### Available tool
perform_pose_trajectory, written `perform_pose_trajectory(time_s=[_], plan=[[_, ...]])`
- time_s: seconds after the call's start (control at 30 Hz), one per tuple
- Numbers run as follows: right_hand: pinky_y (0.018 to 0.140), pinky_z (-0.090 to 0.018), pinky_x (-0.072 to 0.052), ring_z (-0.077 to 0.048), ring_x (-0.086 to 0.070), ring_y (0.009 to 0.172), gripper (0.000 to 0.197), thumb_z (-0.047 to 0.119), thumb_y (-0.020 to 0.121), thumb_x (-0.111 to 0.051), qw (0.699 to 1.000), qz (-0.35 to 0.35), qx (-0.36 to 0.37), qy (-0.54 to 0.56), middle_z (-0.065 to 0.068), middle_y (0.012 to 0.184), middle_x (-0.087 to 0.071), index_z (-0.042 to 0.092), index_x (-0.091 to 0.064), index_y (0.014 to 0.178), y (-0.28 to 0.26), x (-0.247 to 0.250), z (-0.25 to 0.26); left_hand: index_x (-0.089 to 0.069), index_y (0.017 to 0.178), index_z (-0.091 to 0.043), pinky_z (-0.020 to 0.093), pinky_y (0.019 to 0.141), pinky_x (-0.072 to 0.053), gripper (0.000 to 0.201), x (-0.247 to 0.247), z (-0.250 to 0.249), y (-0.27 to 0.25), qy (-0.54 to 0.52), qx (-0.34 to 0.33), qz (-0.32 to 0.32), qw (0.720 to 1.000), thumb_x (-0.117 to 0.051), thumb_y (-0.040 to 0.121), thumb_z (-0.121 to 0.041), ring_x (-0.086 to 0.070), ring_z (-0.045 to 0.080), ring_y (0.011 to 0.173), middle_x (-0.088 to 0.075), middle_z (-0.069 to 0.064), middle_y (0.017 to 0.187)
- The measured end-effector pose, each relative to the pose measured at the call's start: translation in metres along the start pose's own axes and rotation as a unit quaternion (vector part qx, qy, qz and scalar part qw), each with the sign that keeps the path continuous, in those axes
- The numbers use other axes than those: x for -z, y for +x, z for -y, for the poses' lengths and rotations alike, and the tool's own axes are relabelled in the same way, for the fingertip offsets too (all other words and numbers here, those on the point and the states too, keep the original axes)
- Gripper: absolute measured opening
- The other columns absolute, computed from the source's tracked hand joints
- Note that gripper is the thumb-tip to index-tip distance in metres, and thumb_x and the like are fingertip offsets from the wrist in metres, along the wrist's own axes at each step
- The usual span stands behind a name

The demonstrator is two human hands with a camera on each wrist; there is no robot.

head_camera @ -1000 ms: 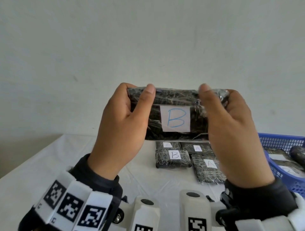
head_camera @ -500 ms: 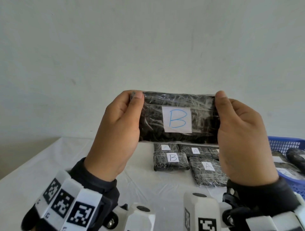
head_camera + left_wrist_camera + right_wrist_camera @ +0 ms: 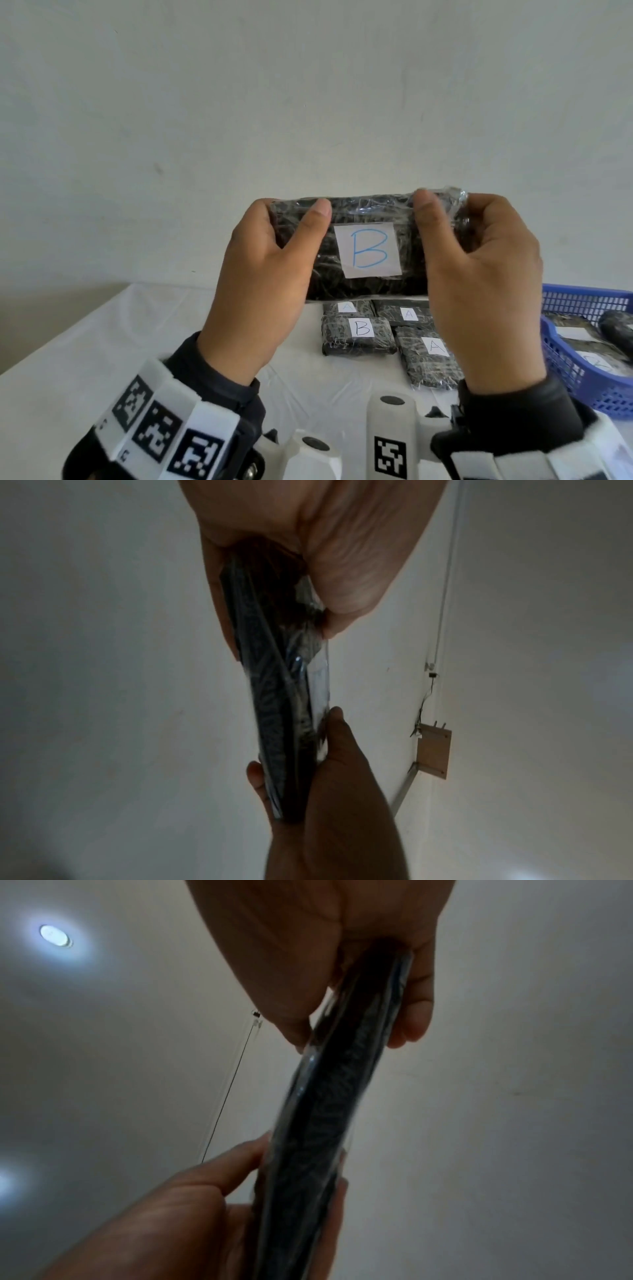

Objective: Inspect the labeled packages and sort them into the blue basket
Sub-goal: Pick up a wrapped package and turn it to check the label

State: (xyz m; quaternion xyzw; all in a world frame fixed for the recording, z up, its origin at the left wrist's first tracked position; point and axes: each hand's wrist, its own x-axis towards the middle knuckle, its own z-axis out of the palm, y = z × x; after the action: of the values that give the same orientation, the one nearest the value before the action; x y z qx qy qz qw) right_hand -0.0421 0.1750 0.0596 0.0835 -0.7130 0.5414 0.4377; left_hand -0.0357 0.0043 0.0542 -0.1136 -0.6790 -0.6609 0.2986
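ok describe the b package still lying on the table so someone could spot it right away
On the white table, left of the blue basket, lies a cluster of dark wrapped packages. The B package is at the cluster's front left, the only one there whose label shows B; its neighbours show A.

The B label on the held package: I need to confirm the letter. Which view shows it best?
Head view: the B label faces the camera. Both wrist views show only the package's dark edge, label unreadable.

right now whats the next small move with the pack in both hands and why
Probably carry the held package rightward toward the blue basket. Its B label already faces the camera and reads clearly, both hands grip its ends, and the basket already holds packages.
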Motion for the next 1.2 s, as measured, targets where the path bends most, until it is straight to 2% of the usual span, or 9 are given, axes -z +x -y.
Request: perform_pose_trajectory(time_s=[0.1, 0.2, 0.47, 0.57, 0.73, 0.83, 0.93, 1.03, 1.2], plan=[[0.061, -0.004, -0.038, 0.007, -0.057, 0.083, 0.039, 0.059, 0.093, -0.064, 0.998, -0.001, 0.012, -0.058, 0.014, 0.074, -0.061, 0.021, -0.064, 0.100, -0.002, -0.001, 0.003, -0.067, 0.101, -0.014, 0.054, 0.090, -0.058, 0.051, -0.003, 0.002, -0.003, 0.026, 0.003, -0.014, 1.000, -0.067, 0.087, -0.064, -0.074, 0.023, 0.093, -0.077, 0.004, 0.097], [0.063, -0.002, -0.037, 0.008, -0.055, 0.073, 0.048, 0.069, 0.086, -0.062, 0.997, 0.012, 0.013, -0.078, 0.014, 0.076, -0.057, 0.022, -0.057, 0.097, -0.006, -0.002, 0.007, -0.068, 0.101, -0.016, 0.050, 0.088, -0.060, 0.057, -0.004, 0.001, -0.004, 0.031, -0.008, -0.024, 0.999, -0.070, 0.077, -0.068, -0.075, 0.019, 0.090, -0.078, 0.000, 0.094], [0.068, -0.025, -0.049, -0.010, -0.062, 0.083, 0.058, 0.078, 0.070, -0.072, 0.998, 0.038, -0.017, -0.048, 0.008, 0.091, -0.064, 0.029, -0.052, 0.093, -0.009, -0.001, 0.014, -0.065, 0.101, -0.013, 0.047, 0.081, -0.060, 0.047, -0.007, -0.008, -0.011, 0.050, -0.026, -0.017, 0.998, -0.067, 0.087, -0.057, -0.073, 0.020, 0.085, -0.075, 0.004, 0.091], [0.064, -0.026, -0.042, -0.012, -0.058, 0.080, 0.060, 0.080, 0.069, -0.072, 0.998, 0.050, -0.003, -0.045, 0.006, 0.091, -0.063, 0.030, -0.050, 0.095, -0.011, -0.001, 0.016, -0.065, 0.103, -0.013, 0.048, 0.082, -0.061, 0.045, -0.005, -0.010, -0.011, 0.040, -0.041, -0.016, 0.998, -0.071, 0.087, -0.054, -0.074, 0.019, 0.086, -0.076, 0.003, 0.091], [0.072, -0.021, -0.047, -0.008, -0.062, 0.088, 0.065, 0.076, 0.069, -0.074, 0.997, 0.063, 0.019, -0.037, 0.009, 0.099, -0.065, 0.028, -0.054, 0.109, -0.009, 0.001, 0.014, -0.063, 0.106, -0.001, 0.064, 0.089, -0.055, 0.055, -0.001, -0.009, -0.006, -0.046, -0.016, 0.001, 0.999, -0.065, 0.087, -0.053, -0.070, 0.042, 0.099, -0.070, 0.025, 0.103], [0.068, -0.011, -0.049, -0.001, -0.067, 0.081, 0.056, 0.068, 0.071, -0.077, 0.997, 0.071, 0.005, -0.012, 0.011, 0.091, -0.072, 0.029, -0.062, 0.107, -0.004, 0.004, 0.011, -0.065, 0.105, 0.001, 0.058, 0.093, -0.057, 0.044, 0.001, -0.008, -0.001, -0.069, -0.014, 0.015, 0.997, -0.062, 0.087, -0.039, -0.072, 0.040, 0.099, -0.072, 0.025, 0.102], [0.078, -0.040, -0.062, -0.012, -0.074, 0.079, 0.033, 0.052, 0.092, -0.072, 0.997, 0.072, 0.018, 0.015, 0.006, 0.088, -0.078, 0.022, -0.072, 0.105, 0.000, 0.007, 0.007, -0.054, 0.103, 0.012, 0.046, 0.081, -0.048, 0.046, 0.003, -0.004, 0.001, -0.113, 0.002, 0.034, 0.993, -0.058, 0.084, -0.030, -0.061, 0.029, 0.086, -0.065, 0.020, 0.091], [0.077, -0.061, -0.059, -0.032, -0.072, 0.077, 0.030, 0.038, 0.103, -0.065, 0.995, 0.076, 0.020, 0.061, -0.014, 0.089, -0.077, 0.009, -0.075, 0.104, 0.005, 0.013, -0.004, -0.068, 0.098, 0.003, 0.038, 0.079, -0.055, 0.023, 0.006, 0.002, 0.005, -0.120, 0.014, 0.046, 0.992, -0.062, 0.097, -0.019, -0.070, 0.023, 0.089, -0.075, 0.010, 0.096], [0.079, -0.037, -0.063, -0.012, -0.073, 0.079, 0.020, 0.026, 0.102, -0.068, 0.983, 0.028, -0.040, 0.177, 0.002, 0.086, -0.080, 0.013, -0.072, 0.117, 0.008, 0.011, -0.009, -0.075, 0.098, -0.018, 0.026, 0.067, -0.060, 0.025, 0.004, 0.001, 0.004, -0.135, 0.022, 0.054, 0.989, -0.051, 0.106, -0.022, -0.076, 0.011, 0.084, -0.080, -0.001, 0.093]])
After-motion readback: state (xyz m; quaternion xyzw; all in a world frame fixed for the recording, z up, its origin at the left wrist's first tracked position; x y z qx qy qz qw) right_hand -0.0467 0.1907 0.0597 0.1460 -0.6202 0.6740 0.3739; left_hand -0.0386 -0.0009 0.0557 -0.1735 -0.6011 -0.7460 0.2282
